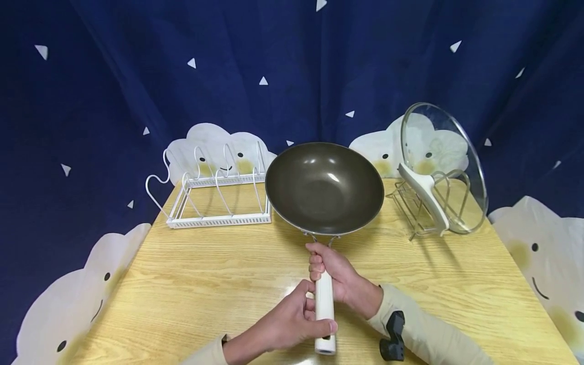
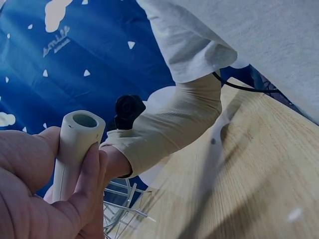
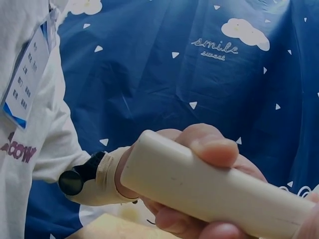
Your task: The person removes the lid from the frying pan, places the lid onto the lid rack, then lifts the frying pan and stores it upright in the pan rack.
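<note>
A dark, round-bottomed wok [image 1: 324, 187] is held over the middle of the table, its cream handle [image 1: 325, 309] pointing toward the person. My right hand [image 1: 335, 268] grips the handle close to the pan. Nearer the handle's end, my left hand [image 1: 296, 317] holds it between thumb and fingers. In the left wrist view, the handle's hollow end [image 2: 84, 119] shows between the thumb and fingers of the left hand [image 2: 55, 189]. The right wrist view has the handle [image 3: 209, 189] in front, with the left hand [image 3: 207, 144] wrapped around it.
At the back left stands a white wire rack [image 1: 219, 220] with upright loops. A glass lid [image 1: 474, 152] with a cream grip leans in a metal wire stand [image 1: 412, 213] at the back right. A dark blue curtain [image 1: 292, 61] hangs behind the wooden table [image 1: 182, 284].
</note>
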Available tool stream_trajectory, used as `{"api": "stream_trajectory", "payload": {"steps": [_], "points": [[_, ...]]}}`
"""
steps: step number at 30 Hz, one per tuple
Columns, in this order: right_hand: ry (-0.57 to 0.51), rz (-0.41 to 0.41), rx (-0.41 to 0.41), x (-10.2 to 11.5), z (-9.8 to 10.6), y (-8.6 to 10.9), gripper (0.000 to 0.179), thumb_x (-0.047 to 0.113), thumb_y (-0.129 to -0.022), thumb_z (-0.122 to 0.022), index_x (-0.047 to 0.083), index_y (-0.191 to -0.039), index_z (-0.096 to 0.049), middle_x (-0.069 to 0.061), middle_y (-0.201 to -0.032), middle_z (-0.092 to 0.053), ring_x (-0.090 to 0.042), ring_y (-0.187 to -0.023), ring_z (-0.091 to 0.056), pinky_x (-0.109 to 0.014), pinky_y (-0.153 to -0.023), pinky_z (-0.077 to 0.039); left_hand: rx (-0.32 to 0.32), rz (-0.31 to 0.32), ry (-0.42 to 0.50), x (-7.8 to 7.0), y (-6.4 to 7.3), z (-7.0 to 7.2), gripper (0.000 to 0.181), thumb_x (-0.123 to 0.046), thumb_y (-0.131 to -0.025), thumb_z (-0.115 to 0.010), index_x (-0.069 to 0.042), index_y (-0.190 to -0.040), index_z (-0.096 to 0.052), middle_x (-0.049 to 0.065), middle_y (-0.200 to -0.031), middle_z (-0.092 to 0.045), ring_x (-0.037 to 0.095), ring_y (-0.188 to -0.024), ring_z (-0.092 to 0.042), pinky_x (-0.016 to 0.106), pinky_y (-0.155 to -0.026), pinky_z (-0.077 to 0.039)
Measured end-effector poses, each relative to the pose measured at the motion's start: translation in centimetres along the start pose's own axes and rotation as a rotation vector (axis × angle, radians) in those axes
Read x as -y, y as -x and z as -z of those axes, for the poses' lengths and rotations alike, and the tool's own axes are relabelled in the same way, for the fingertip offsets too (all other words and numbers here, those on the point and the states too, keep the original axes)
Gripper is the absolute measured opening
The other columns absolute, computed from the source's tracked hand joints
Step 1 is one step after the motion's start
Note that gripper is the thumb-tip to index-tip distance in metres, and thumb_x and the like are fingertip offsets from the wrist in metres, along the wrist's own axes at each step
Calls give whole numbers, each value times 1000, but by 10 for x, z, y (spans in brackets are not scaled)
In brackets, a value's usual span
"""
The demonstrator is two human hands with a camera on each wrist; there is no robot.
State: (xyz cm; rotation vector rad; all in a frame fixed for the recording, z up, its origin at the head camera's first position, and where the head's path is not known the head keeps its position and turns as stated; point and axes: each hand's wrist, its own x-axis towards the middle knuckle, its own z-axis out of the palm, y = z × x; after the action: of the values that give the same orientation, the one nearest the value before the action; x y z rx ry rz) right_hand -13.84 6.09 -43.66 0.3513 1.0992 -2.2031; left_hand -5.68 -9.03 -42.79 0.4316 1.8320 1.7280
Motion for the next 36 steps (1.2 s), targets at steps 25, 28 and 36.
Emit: {"api": "stream_trajectory", "payload": {"steps": [25,28,36], "points": [[3,72,23,15,-25,15,36,21,-103,-55,18,-70,-41,12,-53,-39,3,-42,-36,-12,-41,-31,-2,-50,-86,-24,15,3,55,-14,-88,-79,-4,-126,-41,-2,-83,-69,4,-67,-60,17,-61,-49],[0,82,28,18,-29,15,34,20,-103,-55,18,-72,-41,12,-54,-39,2,-43,-36,-13,-41,-31,-5,-54,-109,-29,16,5,54,-15,-87,-80,-4,-124,-41,-3,-82,-68,2,-66,-58,17,-61,-48],[-9,102,67,23,-37,16,37,19,-104,-54,18,-70,-41,11,-53,-40,2,-42,-37,-13,-40,-32,-13,-56,-135,-37,18,9,56,-14,-88,-79,-3,-126,-40,-2,-82,-67,3,-66,-58,17,-61,-48]]}}
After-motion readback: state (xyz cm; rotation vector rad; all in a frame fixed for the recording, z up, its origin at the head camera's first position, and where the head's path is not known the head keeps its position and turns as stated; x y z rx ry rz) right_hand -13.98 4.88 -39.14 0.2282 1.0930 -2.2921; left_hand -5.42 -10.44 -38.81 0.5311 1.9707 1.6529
